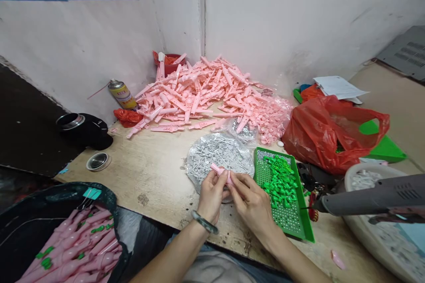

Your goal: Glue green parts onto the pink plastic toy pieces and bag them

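Observation:
Both my hands meet over the near middle of the wooden table (156, 159), pinching one small pink plastic part (219, 170) between them. My left hand (211, 194), with a dark bangle at the wrist, grips its left side with closed fingers. My right hand (250, 201) closes on its right end. Just behind the hands lies a clear bag of small grey pieces (219, 152). To the right is a green perforated tray (288, 219) with several green clips (280, 179). A large heap of pink parts (206, 90) lies at the back.
A black bag of assembled pink pieces (71, 243) sits at the near left. A red plastic bag (327, 135), a grey power tool (375, 199) over a white basin (365, 234), a spray can (122, 93), a red bucket (169, 65) and a small metal dish (98, 161) surround the work spot.

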A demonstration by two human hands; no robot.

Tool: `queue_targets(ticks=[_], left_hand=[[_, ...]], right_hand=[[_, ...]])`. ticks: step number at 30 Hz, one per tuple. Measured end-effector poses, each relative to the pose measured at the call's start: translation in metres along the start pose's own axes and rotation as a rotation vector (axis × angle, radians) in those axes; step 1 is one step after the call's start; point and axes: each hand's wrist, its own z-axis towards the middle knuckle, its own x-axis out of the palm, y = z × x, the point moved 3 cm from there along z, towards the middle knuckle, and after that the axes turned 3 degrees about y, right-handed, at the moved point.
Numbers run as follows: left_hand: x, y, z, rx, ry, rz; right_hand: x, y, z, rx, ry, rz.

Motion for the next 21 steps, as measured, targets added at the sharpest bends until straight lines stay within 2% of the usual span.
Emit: queue_targets(ticks=[6, 12, 15, 21], left_hand=[[0.003, 0.002, 0.001, 0.005, -0.026, -0.036], [0.009, -0.003, -0.002, -0.010, 0.072, -0.069], [0.009, -0.001, -0.003, -0.004, 0.058, -0.044], [0.009, 0.004, -0.003, -0.033, 0.051, -0.065]], right_hand=[[0.000, 0.001, 0.001, -0.025, 0.042, -0.056], [-0.013, -0.002, 0.011, -0.047, 0.095, -0.117], [-0.018, -0.001, 0.011, -0.059, 0.113, -0.135], [-0.020, 0.002, 0.006, -0.058, 0.064, -0.119]])
